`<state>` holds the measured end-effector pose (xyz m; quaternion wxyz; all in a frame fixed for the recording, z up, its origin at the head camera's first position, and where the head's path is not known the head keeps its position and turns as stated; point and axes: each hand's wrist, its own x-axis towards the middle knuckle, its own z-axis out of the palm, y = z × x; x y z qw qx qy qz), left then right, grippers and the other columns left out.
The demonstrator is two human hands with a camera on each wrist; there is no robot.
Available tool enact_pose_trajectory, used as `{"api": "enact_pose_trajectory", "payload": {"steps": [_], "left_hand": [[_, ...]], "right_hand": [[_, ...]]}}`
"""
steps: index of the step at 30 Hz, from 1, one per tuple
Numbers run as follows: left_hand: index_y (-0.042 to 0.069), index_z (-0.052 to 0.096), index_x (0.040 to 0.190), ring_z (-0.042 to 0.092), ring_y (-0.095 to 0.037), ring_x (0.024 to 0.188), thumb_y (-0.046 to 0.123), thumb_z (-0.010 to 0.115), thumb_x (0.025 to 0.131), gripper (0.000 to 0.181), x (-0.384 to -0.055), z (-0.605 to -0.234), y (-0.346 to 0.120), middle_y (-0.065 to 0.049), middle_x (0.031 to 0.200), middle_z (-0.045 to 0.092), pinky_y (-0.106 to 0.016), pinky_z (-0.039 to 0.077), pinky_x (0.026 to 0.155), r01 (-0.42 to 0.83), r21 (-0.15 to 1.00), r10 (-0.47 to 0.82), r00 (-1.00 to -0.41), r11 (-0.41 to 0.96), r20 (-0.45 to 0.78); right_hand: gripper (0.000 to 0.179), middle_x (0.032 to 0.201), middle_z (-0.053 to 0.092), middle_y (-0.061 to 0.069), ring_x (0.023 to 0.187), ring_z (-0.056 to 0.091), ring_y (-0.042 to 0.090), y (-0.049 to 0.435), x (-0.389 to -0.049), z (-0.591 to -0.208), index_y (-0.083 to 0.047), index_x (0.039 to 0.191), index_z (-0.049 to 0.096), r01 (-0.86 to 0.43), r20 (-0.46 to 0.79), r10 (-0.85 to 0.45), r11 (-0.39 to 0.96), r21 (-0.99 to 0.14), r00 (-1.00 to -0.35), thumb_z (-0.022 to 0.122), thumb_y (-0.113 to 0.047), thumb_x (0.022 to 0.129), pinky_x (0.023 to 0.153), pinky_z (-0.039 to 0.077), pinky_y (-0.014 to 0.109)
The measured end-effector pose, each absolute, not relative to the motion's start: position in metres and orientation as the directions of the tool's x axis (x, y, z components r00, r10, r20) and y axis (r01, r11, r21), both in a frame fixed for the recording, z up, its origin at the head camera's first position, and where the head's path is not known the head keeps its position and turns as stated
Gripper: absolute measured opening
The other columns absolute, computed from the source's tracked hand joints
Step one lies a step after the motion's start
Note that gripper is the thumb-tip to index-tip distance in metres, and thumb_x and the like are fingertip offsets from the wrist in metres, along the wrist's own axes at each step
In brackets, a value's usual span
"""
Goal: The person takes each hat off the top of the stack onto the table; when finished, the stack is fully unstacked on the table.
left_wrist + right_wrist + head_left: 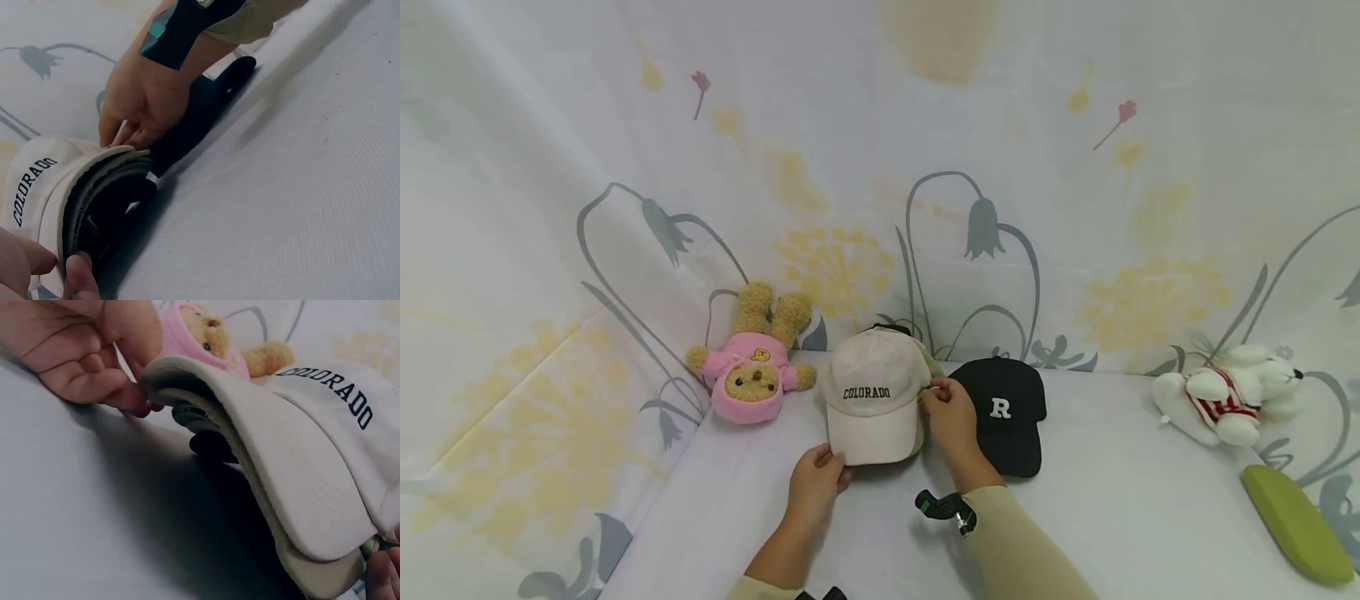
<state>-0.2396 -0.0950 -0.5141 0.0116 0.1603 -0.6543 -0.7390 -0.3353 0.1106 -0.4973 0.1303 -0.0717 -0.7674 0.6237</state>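
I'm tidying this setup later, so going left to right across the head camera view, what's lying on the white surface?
Teddy bear in a pink hoodie → beige COLORADO cap → black cap with a white R → white plush dog in a red striped top → green pad.

A cream cap (872, 400) lettered COLORADO in dark thread sits atop a tan cap (325, 575), beside a black cap (1009, 412) bearing a white R. A tan teddy (752, 358) wears a pink hoodie; a white plush dog (1225, 400) wears red-and-white stripes. The white cloth (925, 125) carries grey bellflowers and yellow blooms. A lime-green pad (1296, 523) lies at right. The sleeve (1015, 550) is beige.
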Motion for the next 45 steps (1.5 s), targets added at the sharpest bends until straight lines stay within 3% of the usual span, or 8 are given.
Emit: {"api": "enact_pose_trajectory", "payload": {"steps": [7, 15, 25, 45], "left_hand": [[-0.016, 0.044, 0.145, 0.064, -0.018, 0.095, 0.003, 0.060, 0.103, 0.049, -0.242, -0.517, -0.096, -0.025, 0.131, 0.052, -0.024, 0.060, 0.078, -0.186, 0.972, -0.237, -0.947, -0.144, -0.216], [-0.011, 0.047, 0.145, 0.063, -0.018, 0.095, 0.004, 0.062, 0.103, 0.047, -0.241, -0.519, -0.096, -0.020, 0.128, 0.052, -0.025, 0.058, 0.080, -0.197, 0.966, -0.209, -0.950, -0.170, -0.230], [-0.010, 0.048, 0.143, 0.063, -0.018, 0.092, 0.003, 0.063, 0.102, 0.046, -0.238, -0.517, -0.101, -0.016, 0.122, 0.053, -0.026, 0.057, 0.078, -0.206, 0.958, -0.177, -0.954, -0.199, -0.242], [-0.008, 0.044, 0.147, 0.064, -0.018, 0.093, 0.002, 0.065, 0.100, 0.052, -0.231, -0.508, -0.103, -0.021, 0.135, 0.049, -0.026, 0.058, 0.079, -0.206, 0.970, -0.127, -0.967, -0.129, -0.222]], "right_hand": [[0.030, 0.106, 0.067, 0.013, 0.094, 0.063, 0.020, 0.104, -0.342, -0.499, -0.001, 0.128, 0.064, -0.014, 0.064, 0.334, 0.149, -0.989, -0.940, 0.067, -0.010, 0.100, 0.072, 0.050, 0.020], [0.038, 0.113, 0.064, 0.010, 0.101, 0.061, 0.019, 0.103, -0.343, -0.504, -0.006, 0.141, 0.060, 0.010, -0.007, 0.319, 0.006, -1.000, -0.948, 0.064, -0.011, 0.104, 0.081, 0.051, 0.022], [0.033, 0.114, 0.064, 0.010, 0.100, 0.061, 0.017, 0.107, -0.335, -0.503, -0.004, 0.136, 0.064, -0.001, -0.012, 0.304, -0.041, -0.999, -0.953, 0.065, -0.011, 0.104, 0.083, 0.053, 0.023], [0.035, 0.110, 0.063, 0.005, 0.097, 0.066, 0.008, 0.109, -0.320, -0.487, 0.000, 0.139, 0.058, -0.025, -0.039, 0.259, -0.239, -0.971, -0.965, 0.063, -0.008, 0.104, 0.084, 0.057, 0.018]]}}
